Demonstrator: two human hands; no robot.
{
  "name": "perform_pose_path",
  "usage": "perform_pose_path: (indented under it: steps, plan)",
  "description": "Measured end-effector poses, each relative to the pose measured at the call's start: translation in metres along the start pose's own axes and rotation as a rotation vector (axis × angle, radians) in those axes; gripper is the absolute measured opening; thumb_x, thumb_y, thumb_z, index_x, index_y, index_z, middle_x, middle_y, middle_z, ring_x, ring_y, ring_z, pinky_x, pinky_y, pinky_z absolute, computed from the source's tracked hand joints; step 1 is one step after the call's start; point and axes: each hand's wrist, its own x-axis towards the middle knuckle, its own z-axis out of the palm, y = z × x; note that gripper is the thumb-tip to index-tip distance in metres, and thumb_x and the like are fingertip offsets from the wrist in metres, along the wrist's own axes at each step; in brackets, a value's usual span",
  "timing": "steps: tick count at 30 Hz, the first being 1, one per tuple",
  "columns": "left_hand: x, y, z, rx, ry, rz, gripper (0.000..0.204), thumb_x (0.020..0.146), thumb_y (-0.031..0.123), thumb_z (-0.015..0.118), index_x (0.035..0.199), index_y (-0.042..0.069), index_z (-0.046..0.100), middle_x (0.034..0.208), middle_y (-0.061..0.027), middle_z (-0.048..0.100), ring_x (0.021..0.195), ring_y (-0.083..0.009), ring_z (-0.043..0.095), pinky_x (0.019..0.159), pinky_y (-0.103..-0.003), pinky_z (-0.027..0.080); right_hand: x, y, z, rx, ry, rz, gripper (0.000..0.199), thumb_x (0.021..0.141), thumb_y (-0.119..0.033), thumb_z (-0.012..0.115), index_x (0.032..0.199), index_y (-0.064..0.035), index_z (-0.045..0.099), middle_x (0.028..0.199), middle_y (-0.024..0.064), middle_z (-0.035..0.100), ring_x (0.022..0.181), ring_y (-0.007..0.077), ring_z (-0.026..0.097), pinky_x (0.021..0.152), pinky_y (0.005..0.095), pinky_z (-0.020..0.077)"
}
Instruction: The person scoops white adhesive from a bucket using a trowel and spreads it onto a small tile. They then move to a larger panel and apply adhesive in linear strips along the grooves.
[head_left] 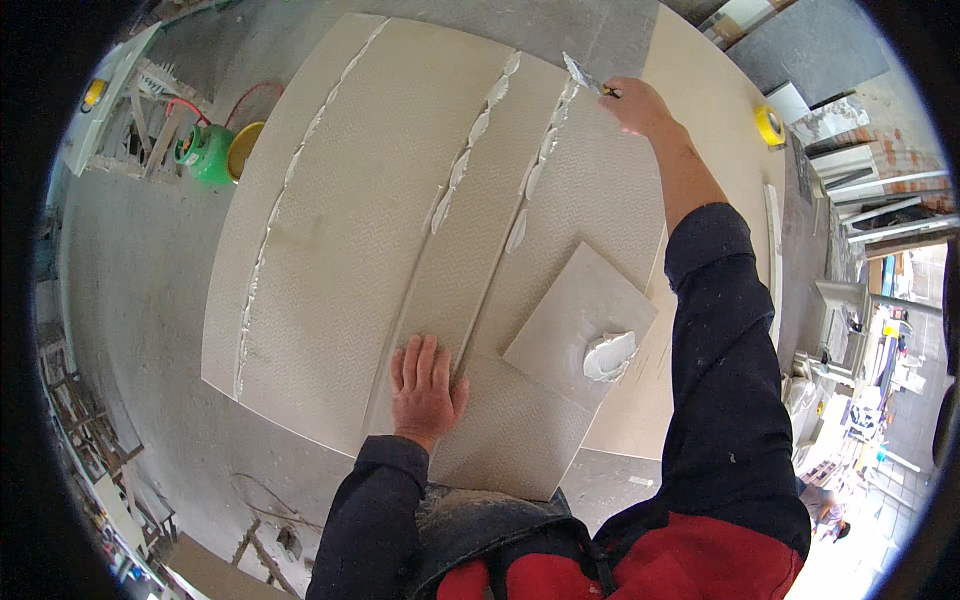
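A large beige textured board [340, 260] lies before me, with long grooves running from near to far. My left hand [427, 390] rests flat on the strip between two grooves, fingers stretched out. At the far edge my right hand [637, 105] grips a putty knife [583, 76] by its dark handle, its blade at the far end of the right groove. White paste [545, 150] lies in dabs along that groove's far half, and likewise along the middle groove. The left groove holds a thin white line. A square grey plate [570, 305] with a mound of white paste [609, 356] lies to the right.
A plain tan board [700, 110] extends under the right side, bearing a roll of yellow tape [769, 125]. On the floor at left stand a green gas cylinder [205, 152] and a yellow round container [243, 150]. Panels and frames lean at right; another person [825, 510] is far right.
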Motion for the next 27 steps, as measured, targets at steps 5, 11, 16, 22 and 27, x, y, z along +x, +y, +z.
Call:
perform_pose_path:
  steps: [5, 11, 16, 22, 27]
  plan:
    - [0.0, 0.002, -0.004, -0.018, -0.006, -0.004, 0.058, 0.09, 0.034, 0.067, 0.135, 0.001, 0.05, 0.153, -0.0219, 0.039, 0.146, -0.0441, 0.031, 0.12, -0.062, 0.02, -0.005, -0.013, 0.001, 0.016, -0.149, -0.014, 0.035, 0.091, -0.027, 0.065, 0.119, -0.0074, 0.072, 0.108, 0.0201, 0.073, 0.101, 0.0386, 0.069, 0.09, 0.0472, 0.0536]
    - [0.005, 0.001, -0.002, -0.028, 0.026, 0.007, 0.057, 0.09, 0.035, 0.066, 0.133, 0.001, 0.052, 0.152, -0.022, 0.041, 0.146, -0.0431, 0.032, 0.119, -0.062, 0.021, -0.072, -0.018, 0.017, -0.098, -0.142, -0.363, 0.031, 0.089, -0.028, 0.063, 0.109, -0.0053, 0.072, 0.102, 0.0218, 0.071, 0.1, 0.0428, 0.067, 0.088, 0.0505, 0.053]
    - [0.002, 0.0, -0.003, 0.019, 0.049, 0.039, 0.057, 0.092, 0.039, 0.064, 0.132, 0.0, 0.055, 0.151, -0.0228, 0.043, 0.144, -0.0422, 0.034, 0.119, -0.062, 0.022, -0.154, -0.053, 0.032, -0.027, -0.229, -0.362, 0.031, 0.091, -0.023, 0.062, 0.115, -0.0046, 0.07, 0.094, 0.0229, 0.071, 0.088, 0.0423, 0.068, 0.079, 0.05, 0.0531]
    - [0.005, -0.001, -0.006, -0.01, -0.005, 0.053, 0.058, 0.093, 0.034, 0.065, 0.135, -0.004, 0.049, 0.152, -0.0258, 0.039, 0.145, -0.0453, 0.03, 0.118, -0.063, 0.019, -0.254, -0.104, 0.044, 0.004, -0.403, -0.204, 0.031, 0.093, -0.023, 0.062, 0.119, -0.0083, 0.07, 0.094, 0.0204, 0.071, 0.089, 0.0412, 0.068, 0.082, 0.0495, 0.053]
    - [0.004, -0.003, -0.006, 0.033, -0.012, 0.062, 0.06, 0.093, 0.038, 0.064, 0.136, -0.003, 0.052, 0.152, -0.0239, 0.041, 0.145, -0.0428, 0.031, 0.119, -0.062, 0.02, -0.324, -0.14, 0.055, 0.146, -0.321, -0.14, 0.029, 0.094, -0.022, 0.062, 0.115, -0.0058, 0.07, 0.1, 0.0204, 0.072, 0.095, 0.0416, 0.068, 0.085, 0.05, 0.0535]
